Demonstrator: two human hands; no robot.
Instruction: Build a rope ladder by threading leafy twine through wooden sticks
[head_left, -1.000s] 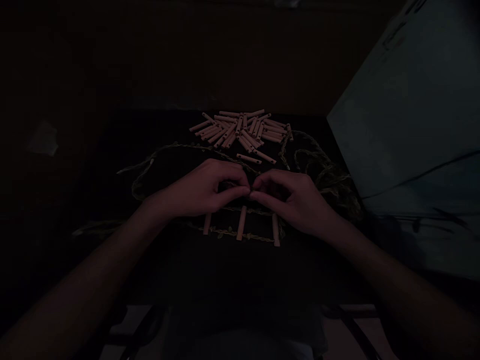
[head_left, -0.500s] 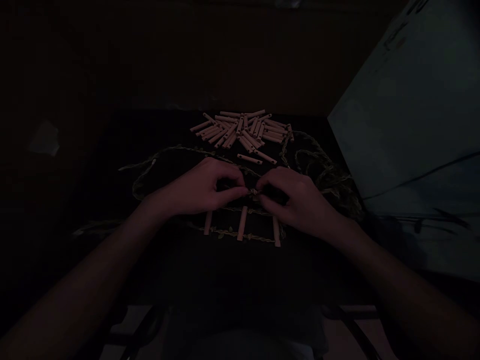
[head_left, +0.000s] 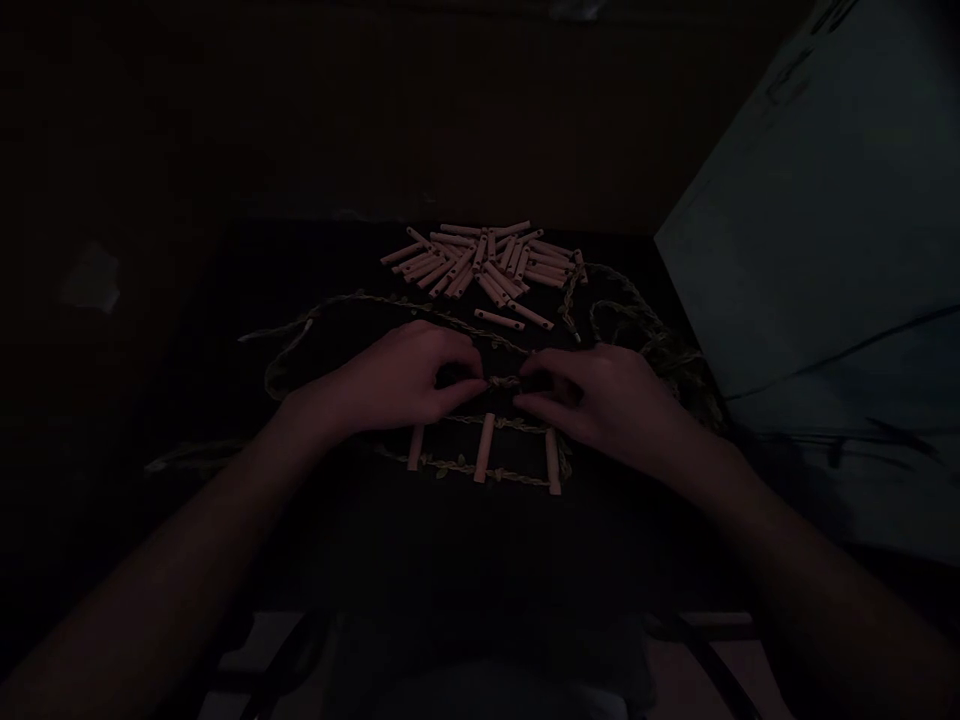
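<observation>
1. Well, the light is very poor, but I can make out my left hand (head_left: 397,380) and right hand (head_left: 607,400) meeting over the middle of the dark table (head_left: 450,540), fingertips nearly touching.
2. Both hands are closed narrow, thumb against forefinger, each pinching one short stretch of twine (head_left: 504,382) that bridges the small gap between them.
3. Just nearer to me, three strung sticks (head_left: 484,447) lie side by side like ladder rungs, crossed by two runs of the same cord. The lower run may carry small leaves, though I cannot be sure in this gloom.
4. A pile of short wooden sticks (head_left: 487,260) sits by the table's far edge, with two loose sticks (head_left: 514,318) between the pile and my hands.
5. More cord lies in a loose coil (head_left: 652,350) towards the table's right edge, just beyond my right hand. Another run curves round past my left hand.
6. I judge the twine light, limp and a little rough, so it should not slip, but it will sag and untwist unless pinched close to the working point.
7. The sticks look stiff and very light, best taken at mid-length between two fingertips.
8. A pale panel (head_left: 825,250) stands at the right, apart from the work.
</observation>
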